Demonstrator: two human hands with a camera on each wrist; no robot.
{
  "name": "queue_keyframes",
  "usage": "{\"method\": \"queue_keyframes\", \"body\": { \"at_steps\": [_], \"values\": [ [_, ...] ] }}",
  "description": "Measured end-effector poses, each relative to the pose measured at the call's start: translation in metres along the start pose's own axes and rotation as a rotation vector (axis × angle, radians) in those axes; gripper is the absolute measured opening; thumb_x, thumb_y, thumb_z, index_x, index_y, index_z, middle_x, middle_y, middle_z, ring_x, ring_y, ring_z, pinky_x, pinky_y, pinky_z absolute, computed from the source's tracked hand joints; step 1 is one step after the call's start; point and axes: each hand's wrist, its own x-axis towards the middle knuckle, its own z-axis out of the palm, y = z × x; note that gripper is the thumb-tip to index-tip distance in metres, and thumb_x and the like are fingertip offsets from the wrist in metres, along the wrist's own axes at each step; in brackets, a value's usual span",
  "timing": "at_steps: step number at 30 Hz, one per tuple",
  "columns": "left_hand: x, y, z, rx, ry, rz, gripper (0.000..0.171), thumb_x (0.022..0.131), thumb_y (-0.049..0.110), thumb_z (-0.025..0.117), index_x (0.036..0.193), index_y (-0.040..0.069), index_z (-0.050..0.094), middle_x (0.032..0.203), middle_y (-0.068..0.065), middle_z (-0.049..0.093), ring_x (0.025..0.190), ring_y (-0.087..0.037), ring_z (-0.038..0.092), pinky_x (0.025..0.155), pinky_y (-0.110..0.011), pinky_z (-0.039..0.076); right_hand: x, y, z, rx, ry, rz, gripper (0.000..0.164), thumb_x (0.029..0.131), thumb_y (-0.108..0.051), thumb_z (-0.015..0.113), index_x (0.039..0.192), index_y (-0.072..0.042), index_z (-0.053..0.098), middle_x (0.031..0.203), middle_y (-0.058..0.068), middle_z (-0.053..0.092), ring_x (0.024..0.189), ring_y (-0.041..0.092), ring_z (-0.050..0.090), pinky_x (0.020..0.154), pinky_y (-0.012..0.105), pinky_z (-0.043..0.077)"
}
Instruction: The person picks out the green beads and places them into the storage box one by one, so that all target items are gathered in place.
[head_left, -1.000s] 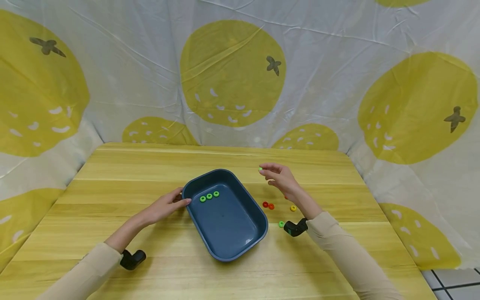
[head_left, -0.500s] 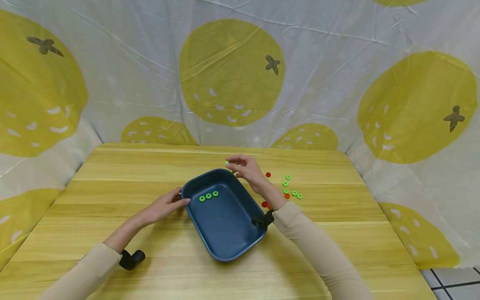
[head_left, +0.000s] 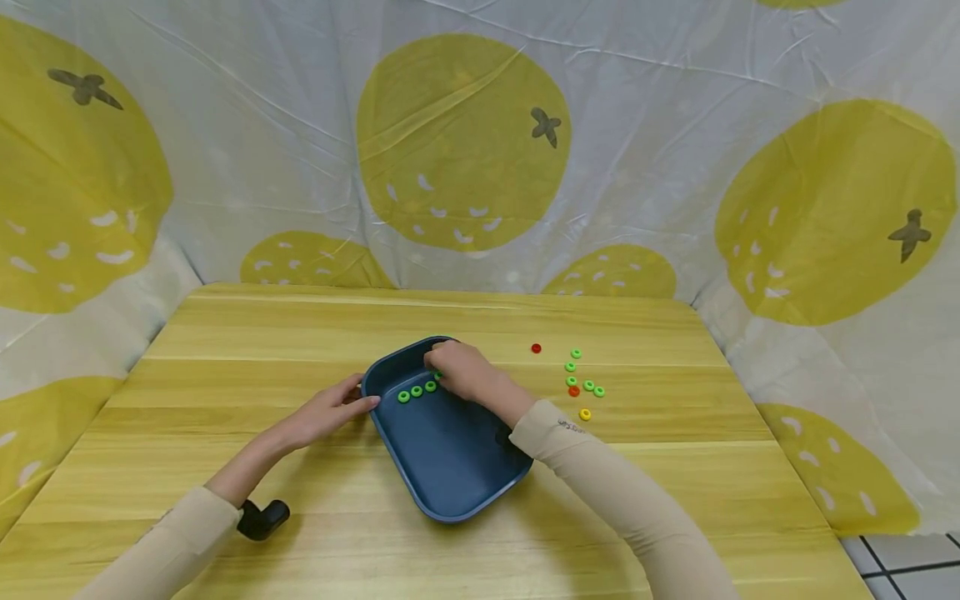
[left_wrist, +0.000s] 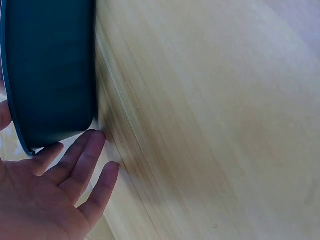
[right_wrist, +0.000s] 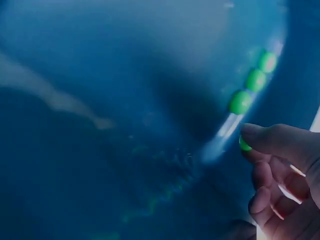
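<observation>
A dark blue rectangular plastic tray (head_left: 450, 475) sits at an angle on the wooden table. My left hand (head_left: 326, 414) holds its left far corner, thumb over the rim and fingers along the outer wall, as the left wrist view also shows. Inside, three small green ring beads (head_left: 417, 392) lie in a row near the far end. My right hand (head_left: 467, 372) reaches down into the tray at the right end of this row. Between thumb and forefinger it pinches another green ring bead (right_wrist: 244, 144), partly hidden by the thumb.
Right of the tray, several loose green ring beads (head_left: 588, 386) lie on the table (head_left: 300, 333), with a yellow one (head_left: 585, 414), an orange-red one (head_left: 573, 391) and a red one (head_left: 536, 348). A fruit-print curtain (head_left: 465, 142) hangs behind the table.
My right hand has carried the green ring bead leftward from above the table, over the far rim, then down into the tray. The left hand stays at the tray's corner.
</observation>
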Motion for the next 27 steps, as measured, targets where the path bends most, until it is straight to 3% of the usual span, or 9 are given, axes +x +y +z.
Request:
{"method": "queue_keyframes", "body": {
  "at_steps": [3, 7, 13, 17, 21, 27],
  "values": [
    [0.0, 0.001, 0.0, -0.002, 0.001, -0.004, 0.056, 0.098, 0.034, 0.047, 0.14, -0.002, 0.034, 0.127, -0.021, 0.055, 0.115, -0.03, 0.052, 0.094, -0.045, 0.043, 0.0, -0.002, 0.006, -0.097, 0.018, -0.022, 0.016, 0.092, -0.005, 0.055, 0.099, -0.011, 0.069, 0.094, 0.004, 0.066, 0.085, 0.015, 0.06, 0.072, 0.025, 0.05],
    [0.0, 0.002, 0.001, 0.003, 0.004, -0.018, 0.057, 0.098, 0.035, 0.047, 0.14, -0.002, 0.033, 0.127, -0.021, 0.055, 0.115, -0.029, 0.052, 0.095, -0.045, 0.043, 0.0, -0.001, 0.012, -0.105, 0.03, -0.042, 0.019, 0.094, -0.003, 0.051, 0.091, -0.012, 0.068, 0.09, 0.002, 0.068, 0.081, 0.014, 0.06, 0.071, 0.024, 0.048],
    [0.0, 0.002, 0.001, -0.003, 0.001, -0.02, 0.058, 0.098, 0.035, 0.047, 0.14, -0.002, 0.033, 0.127, -0.021, 0.055, 0.114, -0.029, 0.052, 0.095, -0.045, 0.043, -0.001, 0.0, 0.013, -0.12, 0.041, -0.056, 0.017, 0.091, -0.003, 0.056, 0.096, -0.012, 0.069, 0.089, 0.002, 0.067, 0.079, 0.014, 0.058, 0.068, 0.023, 0.047],
    [0.0, 0.001, 0.0, 0.004, 0.003, -0.015, 0.057, 0.099, 0.035, 0.046, 0.14, -0.003, 0.033, 0.126, -0.021, 0.055, 0.113, -0.029, 0.052, 0.093, -0.043, 0.044, -0.002, 0.001, 0.009, -0.064, 0.07, -0.058, 0.015, 0.089, -0.008, 0.061, 0.101, -0.012, 0.07, 0.092, 0.004, 0.065, 0.081, 0.014, 0.059, 0.068, 0.024, 0.05],
    [0.001, 0.001, 0.0, 0.004, 0.002, -0.015, 0.057, 0.099, 0.035, 0.046, 0.14, -0.002, 0.034, 0.125, -0.021, 0.056, 0.112, -0.028, 0.053, 0.092, -0.042, 0.044, -0.002, 0.006, 0.003, 0.214, 0.138, -0.03, 0.018, 0.087, -0.015, 0.066, 0.105, -0.011, 0.069, 0.098, 0.003, 0.067, 0.081, 0.014, 0.06, 0.071, 0.023, 0.05],
    [0.001, 0.004, 0.0, 0.009, 0.001, -0.014, 0.056, 0.099, 0.032, 0.046, 0.14, -0.003, 0.033, 0.127, -0.022, 0.056, 0.114, -0.03, 0.054, 0.094, -0.044, 0.044, 0.0, 0.011, -0.007, 0.951, 0.254, 0.115, 0.023, 0.087, -0.018, 0.067, 0.106, -0.005, 0.069, 0.093, 0.006, 0.07, 0.07, 0.025, 0.055, 0.06, 0.022, 0.045]
  ]
}}
